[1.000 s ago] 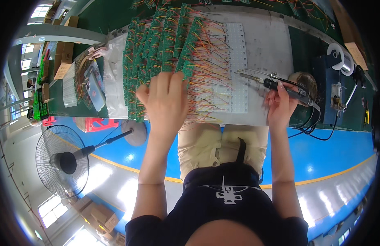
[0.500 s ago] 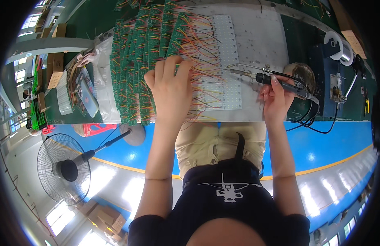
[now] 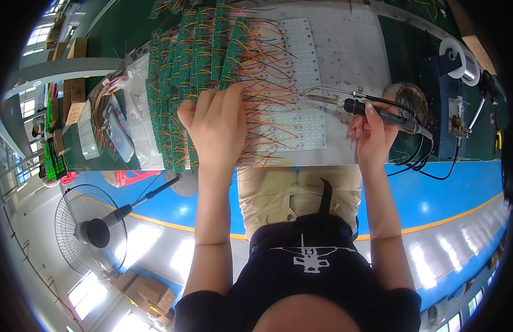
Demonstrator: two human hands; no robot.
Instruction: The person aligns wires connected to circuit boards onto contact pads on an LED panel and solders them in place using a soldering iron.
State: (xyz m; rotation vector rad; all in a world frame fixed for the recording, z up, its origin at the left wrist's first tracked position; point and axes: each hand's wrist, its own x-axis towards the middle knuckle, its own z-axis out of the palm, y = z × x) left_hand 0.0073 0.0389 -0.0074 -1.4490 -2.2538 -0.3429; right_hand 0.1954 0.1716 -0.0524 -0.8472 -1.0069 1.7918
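My right hand grips a soldering iron by its dark handle. A thin curved metal tube runs above the iron, and the tip points left over a white dotted panel, close to the wire ends. My left hand lies palm down over rows of green circuit boards, fingers bent and closed. Its thumb and whatever the fingertips pinch are hidden. Red, yellow and black wires stick out from the boards to the right, across the panel.
A solder wire spool stands on a dark blue stand at right, beside a round, dark-topped holder. Black cables loop at the bench edge. Left lie clear plastic and a phone-like slab. A fan stands at lower left.
My left hand has shifted left and slightly down over the boards. My right hand and the soldering iron stay almost in place.
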